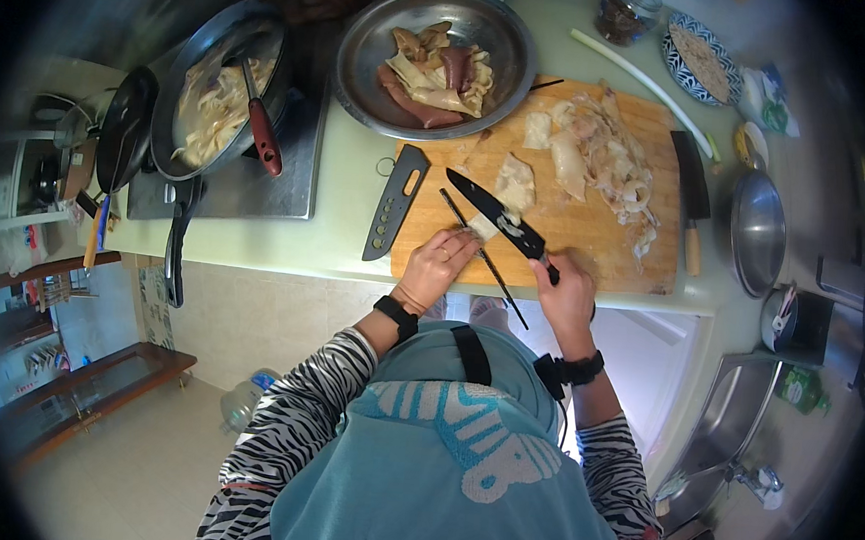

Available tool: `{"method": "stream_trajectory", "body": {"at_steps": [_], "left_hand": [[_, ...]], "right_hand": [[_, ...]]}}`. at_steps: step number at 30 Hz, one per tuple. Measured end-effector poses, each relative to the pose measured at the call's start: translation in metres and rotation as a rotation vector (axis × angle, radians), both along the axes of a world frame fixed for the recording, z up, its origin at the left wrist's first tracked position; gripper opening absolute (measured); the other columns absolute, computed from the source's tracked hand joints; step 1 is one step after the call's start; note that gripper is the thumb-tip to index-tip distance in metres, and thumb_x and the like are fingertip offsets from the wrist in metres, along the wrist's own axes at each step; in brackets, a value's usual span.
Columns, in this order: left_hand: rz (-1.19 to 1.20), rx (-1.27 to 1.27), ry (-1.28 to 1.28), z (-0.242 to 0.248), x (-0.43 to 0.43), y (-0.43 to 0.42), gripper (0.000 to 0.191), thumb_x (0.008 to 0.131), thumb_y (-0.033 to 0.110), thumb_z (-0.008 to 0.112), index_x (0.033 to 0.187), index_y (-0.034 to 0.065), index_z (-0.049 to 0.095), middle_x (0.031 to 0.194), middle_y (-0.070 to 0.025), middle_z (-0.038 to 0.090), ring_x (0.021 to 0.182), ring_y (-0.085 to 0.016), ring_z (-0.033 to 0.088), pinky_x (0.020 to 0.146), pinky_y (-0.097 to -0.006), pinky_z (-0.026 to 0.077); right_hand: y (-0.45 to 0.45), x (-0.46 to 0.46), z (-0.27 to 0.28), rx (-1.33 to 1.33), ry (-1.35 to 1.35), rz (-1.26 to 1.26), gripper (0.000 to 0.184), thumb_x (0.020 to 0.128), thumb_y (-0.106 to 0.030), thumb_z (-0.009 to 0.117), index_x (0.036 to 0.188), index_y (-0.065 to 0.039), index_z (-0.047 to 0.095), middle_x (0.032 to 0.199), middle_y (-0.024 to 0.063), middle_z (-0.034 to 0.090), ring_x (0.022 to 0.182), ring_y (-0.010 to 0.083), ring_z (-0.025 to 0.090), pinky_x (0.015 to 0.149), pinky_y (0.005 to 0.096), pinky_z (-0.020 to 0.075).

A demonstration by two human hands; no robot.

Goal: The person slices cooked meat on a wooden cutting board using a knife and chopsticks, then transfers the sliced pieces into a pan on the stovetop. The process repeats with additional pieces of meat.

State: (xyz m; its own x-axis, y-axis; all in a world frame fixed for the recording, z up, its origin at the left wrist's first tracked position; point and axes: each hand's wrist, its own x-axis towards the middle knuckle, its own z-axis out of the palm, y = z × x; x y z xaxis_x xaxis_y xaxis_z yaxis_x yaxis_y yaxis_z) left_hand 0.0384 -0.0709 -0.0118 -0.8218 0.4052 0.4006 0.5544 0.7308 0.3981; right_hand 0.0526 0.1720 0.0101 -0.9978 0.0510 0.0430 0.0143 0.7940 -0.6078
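Note:
My left hand [439, 261] presses its fingertips on a small pale piece of meat or skin [484, 227] on the wooden cutting board [439, 168]. A dark chopstick [493, 271] runs slantwise past those fingertips and juts over the board's front edge. My right hand [567, 282] grips the handle of a black-bladed kitchen knife [492, 208]. Pale scraps cling to its blade, which lies close to the small piece. Behind the blade is a larger pale flap [516, 182]. A heap of pale stringy meat and skin [617, 162] covers the board's right part.
A steel basin [351, 79] of meat pieces overlaps the board's back edge. Left are a knife sheath [393, 212] and a wok [167, 120] with a red-handled utensil [264, 137]. A cleaver [690, 182] lies along the board's right edge, near a leek stalk [637, 86].

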Motion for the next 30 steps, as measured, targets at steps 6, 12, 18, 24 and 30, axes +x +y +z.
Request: {"method": "stream_trajectory", "body": {"at_steps": [6,12,18,24,30], "left_hand": [[-0.015,-0.021,0.030,0.000,-0.002,-0.002,0.033,0.079,0.007,0.066,0.111,0.0068,0.074,0.112,-0.0053,0.071,0.108,-0.021,0.066,0.087,-0.0294,0.057],[-0.020,0.001,-0.003,-0.001,0.000,-0.001,0.035,0.079,0.006,0.067,0.113,0.0077,0.073,0.114,-0.0055,0.071,0.109,-0.023,0.066,0.091,-0.0324,0.057],[-0.016,-0.010,0.006,-0.001,-0.002,-0.003,0.035,0.080,0.006,0.066,0.114,0.0076,0.073,0.114,-0.0061,0.071,0.109,-0.023,0.066,0.091,-0.0323,0.057],[0.004,0.002,-0.010,-0.001,-0.002,0.000,0.036,0.078,0.004,0.067,0.114,0.0073,0.072,0.113,-0.0064,0.070,0.107,-0.024,0.066,0.091,-0.0328,0.057],[0.013,-0.030,-0.015,0.009,-0.006,0.004,0.036,0.078,0.005,0.068,0.114,0.0061,0.072,0.110,-0.0060,0.069,0.104,-0.024,0.065,0.088,-0.0327,0.056]], "right_hand": [[0.039,0.033,0.010,-0.033,-0.060,-0.011,0.027,0.085,-0.027,0.080,0.087,-0.002,0.070,0.077,0.0161,0.070,0.070,0.0383,0.068,0.063,0.0439,0.0539],[0.043,0.039,0.010,0.002,0.024,-0.017,0.027,0.084,-0.026,0.081,0.088,-0.002,0.069,0.076,0.0155,0.070,0.067,0.0366,0.068,0.061,0.0423,0.0535],[0.014,0.005,-0.003,0.015,0.041,-0.020,0.030,0.083,-0.030,0.082,0.091,-0.003,0.070,0.080,0.0153,0.071,0.072,0.0370,0.069,0.065,0.0452,0.0540],[0.004,-0.015,0.007,0.062,-0.054,0.006,0.031,0.084,-0.030,0.081,0.089,-0.001,0.070,0.080,0.0194,0.071,0.074,0.0407,0.068,0.068,0.0460,0.0534],[-0.013,-0.040,-0.003,-0.094,-0.078,0.065,0.037,0.085,-0.038,0.078,0.084,-0.002,0.072,0.071,0.0238,0.066,0.069,0.0437,0.066,0.063,0.0501,0.0514]]}}
